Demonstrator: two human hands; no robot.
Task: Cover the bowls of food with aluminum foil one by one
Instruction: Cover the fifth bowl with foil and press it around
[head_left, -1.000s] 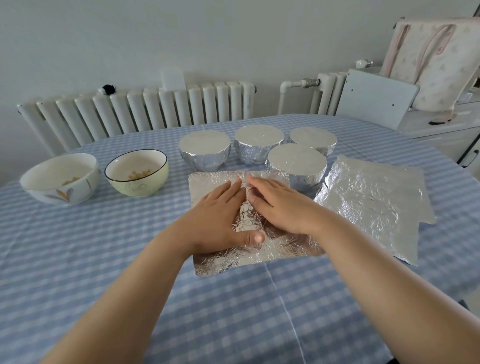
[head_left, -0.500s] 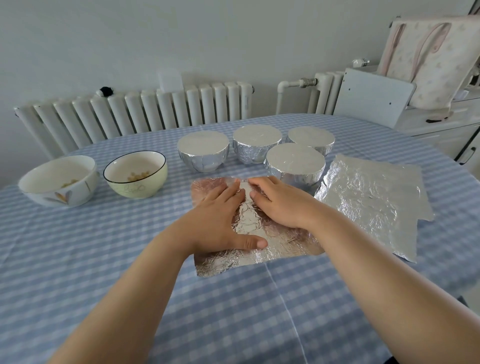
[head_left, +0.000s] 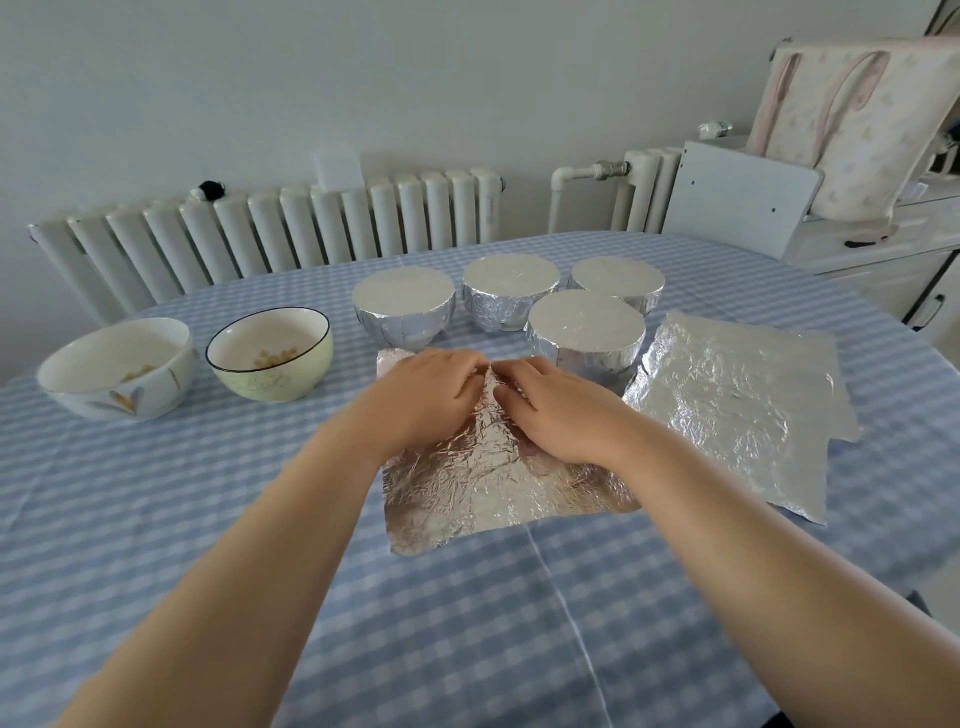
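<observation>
A crinkled aluminum foil sheet (head_left: 483, 493) lies flat on the checked tablecloth in front of me. My left hand (head_left: 423, 402) and my right hand (head_left: 558, 415) sit on its far half with fingers curled, and a small ridge of foil rises between their fingertips. Two uncovered bowls stand at the left: a white bowl (head_left: 111, 371) and a pale green bowl (head_left: 270, 358), each with a little yellow food. Several foil-covered bowls (head_left: 586, 338) stand just behind my hands.
More foil sheets (head_left: 743, 410) lie stacked to the right of the covered bowls. A white radiator (head_left: 270, 234) runs behind the table. A white cabinet (head_left: 872, 265) with a fabric bag (head_left: 862, 119) stands at the back right, beside the table's rounded edge.
Both hands slid away from me along the sheet. Their fingers went from lying flat to curled, and the foil between them has lifted into a ridge.
</observation>
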